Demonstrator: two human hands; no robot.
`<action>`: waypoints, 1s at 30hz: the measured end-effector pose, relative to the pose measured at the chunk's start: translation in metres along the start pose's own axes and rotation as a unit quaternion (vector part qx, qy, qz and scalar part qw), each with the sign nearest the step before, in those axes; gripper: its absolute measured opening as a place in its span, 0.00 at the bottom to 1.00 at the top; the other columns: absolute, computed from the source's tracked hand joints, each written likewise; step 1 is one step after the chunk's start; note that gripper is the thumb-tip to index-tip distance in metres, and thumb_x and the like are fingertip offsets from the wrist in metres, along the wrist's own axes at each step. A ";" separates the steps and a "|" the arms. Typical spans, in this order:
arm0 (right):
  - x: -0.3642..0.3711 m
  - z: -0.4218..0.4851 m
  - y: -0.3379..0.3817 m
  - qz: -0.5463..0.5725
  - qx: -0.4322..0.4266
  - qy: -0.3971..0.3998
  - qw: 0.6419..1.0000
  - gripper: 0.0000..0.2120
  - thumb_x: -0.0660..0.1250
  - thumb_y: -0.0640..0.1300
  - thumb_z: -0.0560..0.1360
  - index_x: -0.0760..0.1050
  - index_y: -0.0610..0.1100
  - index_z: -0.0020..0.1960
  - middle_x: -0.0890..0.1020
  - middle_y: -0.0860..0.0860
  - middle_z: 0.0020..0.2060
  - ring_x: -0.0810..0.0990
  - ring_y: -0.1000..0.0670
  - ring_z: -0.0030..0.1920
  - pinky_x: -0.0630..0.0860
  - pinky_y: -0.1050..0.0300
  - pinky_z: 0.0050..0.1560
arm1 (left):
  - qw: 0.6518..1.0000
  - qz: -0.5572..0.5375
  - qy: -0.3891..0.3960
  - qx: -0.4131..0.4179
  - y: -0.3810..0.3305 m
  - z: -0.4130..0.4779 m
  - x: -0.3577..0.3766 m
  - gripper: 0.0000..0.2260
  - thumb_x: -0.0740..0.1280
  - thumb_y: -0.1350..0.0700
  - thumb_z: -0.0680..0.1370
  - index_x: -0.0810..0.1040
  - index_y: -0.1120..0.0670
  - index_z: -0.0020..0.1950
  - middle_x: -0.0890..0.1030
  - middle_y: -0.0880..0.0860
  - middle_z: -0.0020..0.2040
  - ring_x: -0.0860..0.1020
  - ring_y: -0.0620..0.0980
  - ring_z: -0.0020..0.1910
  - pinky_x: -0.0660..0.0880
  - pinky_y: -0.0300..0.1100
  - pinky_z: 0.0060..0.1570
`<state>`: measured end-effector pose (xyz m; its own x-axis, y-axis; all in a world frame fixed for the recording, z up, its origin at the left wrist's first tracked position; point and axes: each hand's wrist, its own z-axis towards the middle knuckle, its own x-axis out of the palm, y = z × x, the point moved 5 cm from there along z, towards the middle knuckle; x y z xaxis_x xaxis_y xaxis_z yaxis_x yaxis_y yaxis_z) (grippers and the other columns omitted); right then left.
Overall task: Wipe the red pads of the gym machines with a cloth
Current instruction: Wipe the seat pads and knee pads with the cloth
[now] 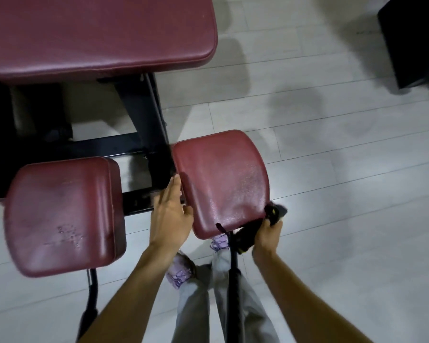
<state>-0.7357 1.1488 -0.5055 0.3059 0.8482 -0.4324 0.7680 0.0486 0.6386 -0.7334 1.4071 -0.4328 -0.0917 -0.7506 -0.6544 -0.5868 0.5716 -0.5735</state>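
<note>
Black crumpled cloth [244,235] at a small dark-red vinyl pad [221,179]'s near corner.
The right hand [268,233] grips the cloth there; the left hand [170,214], fingers straight, lies flat on the pad's left edge. A matching red pad [60,214] sits left; a large red bench cushion [97,33] lies beyond.

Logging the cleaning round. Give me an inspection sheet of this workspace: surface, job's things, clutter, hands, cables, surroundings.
Surface: right small pad, speckled sheen near its right side.
Job's things: dark cloth at that pad's near right corner; left small pad, scuffed; large pad.
Clutter: nothing seen.
Hands: left hand flat against the right small pad's left edge, fingers straight; right hand grips the dark cloth.
Cables: nothing seen.
Surroundings: pale plank floor, black frame, black box.
</note>
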 end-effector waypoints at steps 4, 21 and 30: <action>0.056 -0.079 -0.020 0.077 0.173 0.013 0.982 0.19 0.51 0.38 0.86 0.61 0.41 0.77 0.72 0.40 0.70 0.75 0.37 0.69 0.75 0.49 0.61 | 1.000 -0.013 -0.012 -0.017 0.021 -0.019 -0.016 0.36 0.65 0.61 0.81 0.51 0.48 0.84 0.66 0.52 0.79 0.61 0.56 0.77 0.61 0.50 0.74; 0.083 -0.121 -0.047 0.173 0.193 -0.069 0.963 0.13 0.57 0.36 0.85 0.67 0.39 0.69 0.77 0.43 0.58 0.78 0.41 0.58 0.74 0.46 0.67 | 0.998 -0.025 -0.062 -0.013 0.061 -0.053 -0.040 0.35 0.65 0.61 0.81 0.51 0.49 0.84 0.75 0.55 0.70 0.71 0.53 0.67 0.73 0.46 0.59; 0.110 -0.186 -0.047 0.170 0.298 0.201 0.918 0.16 0.56 0.46 0.86 0.76 0.37 0.63 0.84 0.36 0.55 0.83 0.39 0.55 0.81 0.45 0.56 | 0.987 0.038 -0.156 -0.005 0.073 -0.065 -0.074 0.24 0.63 0.61 0.77 0.72 0.53 0.74 0.80 0.55 0.62 0.76 0.58 0.62 0.75 0.58 0.62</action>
<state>-0.8430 1.3378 -0.4651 0.4439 0.8931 0.0728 0.8748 -0.4495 0.1806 -0.8217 1.4826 -0.3938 0.1161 -0.5657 -0.8164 -0.5964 0.6176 -0.5128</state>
